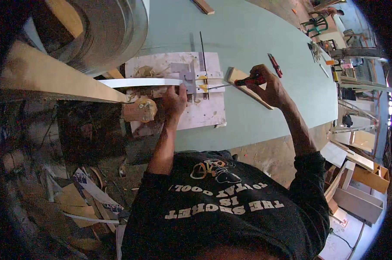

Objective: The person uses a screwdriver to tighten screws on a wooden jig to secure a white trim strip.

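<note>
My left hand [176,99] is closed with its fingertips at the lower edge of a white strip [144,82], where the strip meets a grey metal bracket [187,79]. The bracket sits on a white board [209,113], near a thin dark upright-looking rod [202,50] and small yellowish pieces [203,87]. To the right, my right hand [268,84] is wrapped round the red and black handle of a screwdriver [247,81]. Its long thin shaft points left, with the tip close to the bracket and the rod.
A large coiled roll [116,34] and a wooden beam [57,73] stand at the left. On the pale green table [243,39] lie a wooden piece [262,102] under my right hand and a red tool [275,65]. Wooden boxes [356,199] stand at the right.
</note>
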Tool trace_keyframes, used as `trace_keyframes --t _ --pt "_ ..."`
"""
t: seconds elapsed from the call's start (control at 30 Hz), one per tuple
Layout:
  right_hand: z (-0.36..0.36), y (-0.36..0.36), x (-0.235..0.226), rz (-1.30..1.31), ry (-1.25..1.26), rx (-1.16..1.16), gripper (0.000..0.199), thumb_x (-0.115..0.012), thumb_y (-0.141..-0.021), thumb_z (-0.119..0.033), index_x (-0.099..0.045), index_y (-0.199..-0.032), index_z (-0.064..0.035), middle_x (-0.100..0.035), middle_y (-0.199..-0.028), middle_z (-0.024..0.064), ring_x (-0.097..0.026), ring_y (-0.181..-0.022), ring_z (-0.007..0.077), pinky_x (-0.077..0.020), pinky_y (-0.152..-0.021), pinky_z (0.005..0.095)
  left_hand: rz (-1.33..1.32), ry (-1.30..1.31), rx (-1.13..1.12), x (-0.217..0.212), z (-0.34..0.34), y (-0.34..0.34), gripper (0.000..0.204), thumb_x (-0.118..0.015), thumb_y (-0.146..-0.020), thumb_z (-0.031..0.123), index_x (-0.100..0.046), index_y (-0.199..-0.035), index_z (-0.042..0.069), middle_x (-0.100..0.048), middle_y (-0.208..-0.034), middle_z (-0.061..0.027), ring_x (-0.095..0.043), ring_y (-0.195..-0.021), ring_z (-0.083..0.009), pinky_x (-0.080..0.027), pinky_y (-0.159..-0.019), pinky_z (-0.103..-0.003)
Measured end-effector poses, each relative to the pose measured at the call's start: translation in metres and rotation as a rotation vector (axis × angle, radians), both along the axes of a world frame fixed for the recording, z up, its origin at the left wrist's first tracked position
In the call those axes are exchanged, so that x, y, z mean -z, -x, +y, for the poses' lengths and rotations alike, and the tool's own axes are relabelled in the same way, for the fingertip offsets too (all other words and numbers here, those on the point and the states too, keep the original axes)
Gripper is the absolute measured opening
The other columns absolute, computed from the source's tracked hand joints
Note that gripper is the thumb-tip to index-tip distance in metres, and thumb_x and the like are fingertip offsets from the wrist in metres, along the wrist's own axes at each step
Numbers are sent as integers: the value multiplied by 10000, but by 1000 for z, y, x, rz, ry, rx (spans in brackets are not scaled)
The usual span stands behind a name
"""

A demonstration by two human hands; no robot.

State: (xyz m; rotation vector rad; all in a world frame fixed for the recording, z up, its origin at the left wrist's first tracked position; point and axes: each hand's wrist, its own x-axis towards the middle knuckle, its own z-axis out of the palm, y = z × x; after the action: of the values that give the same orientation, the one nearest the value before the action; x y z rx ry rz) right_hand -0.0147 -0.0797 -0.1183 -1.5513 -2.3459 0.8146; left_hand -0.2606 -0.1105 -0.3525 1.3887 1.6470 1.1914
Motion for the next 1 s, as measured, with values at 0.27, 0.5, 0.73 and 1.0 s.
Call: trace_keyframes --t 0.27,0.5,0.73,1.0 --pt "4 19 -17 -367 11 53 189 -617 -912 -25 -526 -1076 -2 -618 -729 83 -691 -828 217 -519 -728 315 -199 316 87 -14 -1 1 384 -556 -938 316 -600 -1131 -13 -674 -764 -179 -673 -575 -269 -542 -590 -408" --pt "1 -12 -5 -131 18 -110 163 -568 -960 -91 -542 -1080 16 -642 -935 117 -660 -793 201 -518 -708 321 -295 308 42 16 0 -10 382 -554 -930 310 -606 -1147 -1 -691 -879 -200 -680 -823 -385 -535 -748 -455" --pt "14 -27 29 -12 5 303 183 -574 -964 -139 -566 -1083 0 -698 -1026 158 -708 -760 224 -544 -671 333 -195 193 62 18 3 -8 372 -560 -923 308 -632 -1124 3 -682 -981 -245 -657 -929 -426 -522 -826 -462" --pt "6 0 -6 46 96 -143 286 -588 -923 11 -480 -1187 -15 -610 -958 116 -686 -962 185 -506 -678 273 41 126 47 -13 -1 5 386 -562 -912 319 -652 -1067 -23 -686 -924 -247 -667 -875 -422 -531 -786 -465"
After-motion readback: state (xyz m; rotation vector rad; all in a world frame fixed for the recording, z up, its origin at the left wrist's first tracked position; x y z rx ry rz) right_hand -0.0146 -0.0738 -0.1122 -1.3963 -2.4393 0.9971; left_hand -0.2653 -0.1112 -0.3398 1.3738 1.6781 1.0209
